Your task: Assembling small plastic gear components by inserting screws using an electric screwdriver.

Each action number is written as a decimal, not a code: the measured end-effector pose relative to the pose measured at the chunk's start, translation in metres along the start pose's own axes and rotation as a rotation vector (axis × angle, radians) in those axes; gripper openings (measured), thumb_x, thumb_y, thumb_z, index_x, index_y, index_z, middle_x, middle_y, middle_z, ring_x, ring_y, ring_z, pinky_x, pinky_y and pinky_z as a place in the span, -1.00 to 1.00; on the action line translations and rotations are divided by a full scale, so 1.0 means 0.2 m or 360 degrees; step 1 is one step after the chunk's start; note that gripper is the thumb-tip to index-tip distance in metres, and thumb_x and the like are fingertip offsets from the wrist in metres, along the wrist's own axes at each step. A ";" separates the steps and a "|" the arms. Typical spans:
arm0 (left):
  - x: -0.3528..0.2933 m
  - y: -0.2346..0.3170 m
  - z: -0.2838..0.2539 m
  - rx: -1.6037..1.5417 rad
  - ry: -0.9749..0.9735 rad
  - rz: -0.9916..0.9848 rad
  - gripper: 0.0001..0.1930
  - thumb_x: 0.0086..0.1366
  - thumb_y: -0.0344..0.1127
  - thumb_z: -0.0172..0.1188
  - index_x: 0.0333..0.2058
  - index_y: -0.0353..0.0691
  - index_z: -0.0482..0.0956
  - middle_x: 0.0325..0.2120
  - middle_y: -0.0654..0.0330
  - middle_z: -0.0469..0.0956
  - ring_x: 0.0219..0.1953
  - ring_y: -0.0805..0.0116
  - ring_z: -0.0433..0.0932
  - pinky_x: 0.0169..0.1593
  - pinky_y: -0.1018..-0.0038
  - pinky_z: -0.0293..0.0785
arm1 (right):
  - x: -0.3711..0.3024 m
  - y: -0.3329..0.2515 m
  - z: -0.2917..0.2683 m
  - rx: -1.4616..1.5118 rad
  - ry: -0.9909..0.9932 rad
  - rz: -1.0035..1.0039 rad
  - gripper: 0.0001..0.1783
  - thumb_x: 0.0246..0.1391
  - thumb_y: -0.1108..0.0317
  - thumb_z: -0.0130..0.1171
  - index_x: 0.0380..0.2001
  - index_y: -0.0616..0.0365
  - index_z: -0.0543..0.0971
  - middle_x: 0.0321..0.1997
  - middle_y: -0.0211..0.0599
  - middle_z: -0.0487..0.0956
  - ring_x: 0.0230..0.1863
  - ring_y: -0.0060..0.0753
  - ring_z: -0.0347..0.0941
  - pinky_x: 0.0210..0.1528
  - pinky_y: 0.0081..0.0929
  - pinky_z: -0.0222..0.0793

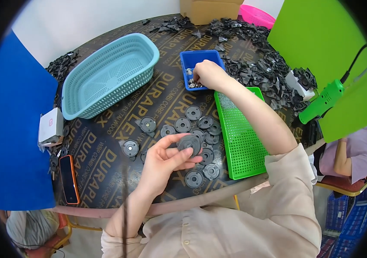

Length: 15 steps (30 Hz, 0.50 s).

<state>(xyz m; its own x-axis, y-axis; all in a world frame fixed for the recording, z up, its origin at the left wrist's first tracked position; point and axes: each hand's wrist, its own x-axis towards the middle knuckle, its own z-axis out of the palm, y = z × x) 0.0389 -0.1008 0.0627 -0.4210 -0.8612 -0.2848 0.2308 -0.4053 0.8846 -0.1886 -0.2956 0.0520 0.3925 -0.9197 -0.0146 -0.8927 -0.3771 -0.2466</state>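
My left hand [159,162] is closed around a dark grey round plastic disc [187,142], thumb across its face, raised above the table. My right hand [211,75] dips into a small blue bin [201,54] holding small shiny metal parts [189,72]. Its fingers are drawn together, and the fingertips are hidden among the parts. Similar grey discs with centre holes [182,125] lie in a loose group under and beyond my left hand. Two discs with a bright metal centre, one [130,148] and another [148,124], lie to the left of that group.
A light-blue basket [106,92] stands at the back left, a green perforated tray [246,150] under my right forearm. Black plastic pieces [252,71] are heaped behind and right. A green electric screwdriver [323,101] hangs at right; an orange-edged phone [68,178] lies left. Other people sit nearby.
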 end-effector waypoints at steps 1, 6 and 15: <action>0.00 0.01 -0.01 -0.0098 0.0001 -0.0063 -0.60 0.28 -0.43 0.19 0.08 -0.32 0.37 -0.21 -0.03 0.63 -0.21 0.24 0.67 -0.19 0.50 0.63 | 0.01 0.00 0.04 -0.0099 0.0143 -0.0025 -0.79 -0.15 0.54 0.20 -0.36 0.15 0.69 -0.34 -0.05 0.64 -0.26 -0.04 0.59 -0.15 -0.25 0.50; 0.00 0.00 -0.03 -0.0295 -0.0143 -0.0134 -0.56 0.43 -0.16 -0.02 0.15 -0.31 0.33 -0.07 -0.03 0.56 -0.09 0.18 0.62 -0.06 0.45 0.58 | -0.01 0.06 0.07 0.0019 0.0465 -0.0158 -0.78 -0.23 0.56 0.27 -0.38 0.17 0.68 -0.44 -0.11 0.64 -0.31 -0.14 0.60 -0.22 -0.28 0.48; 0.01 -0.01 -0.04 -0.0263 -0.0006 -0.0209 -0.66 0.42 -0.14 -0.01 -0.06 -0.30 0.52 -0.15 0.06 0.61 -0.09 0.15 0.62 -0.08 0.44 0.57 | -0.13 -0.08 -0.11 0.0208 0.0688 0.0017 -0.79 -0.09 0.56 0.25 -0.30 0.18 0.66 -0.42 -0.13 0.64 -0.36 -0.29 0.61 -0.26 -0.45 0.50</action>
<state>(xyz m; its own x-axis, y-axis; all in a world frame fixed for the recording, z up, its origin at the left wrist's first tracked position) 0.0440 -0.1040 0.0575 -0.4602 -0.7966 -0.3919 0.3143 -0.5590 0.7673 -0.1904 -0.2675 0.0776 0.2302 -0.8953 0.3815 -0.8498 -0.3759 -0.3694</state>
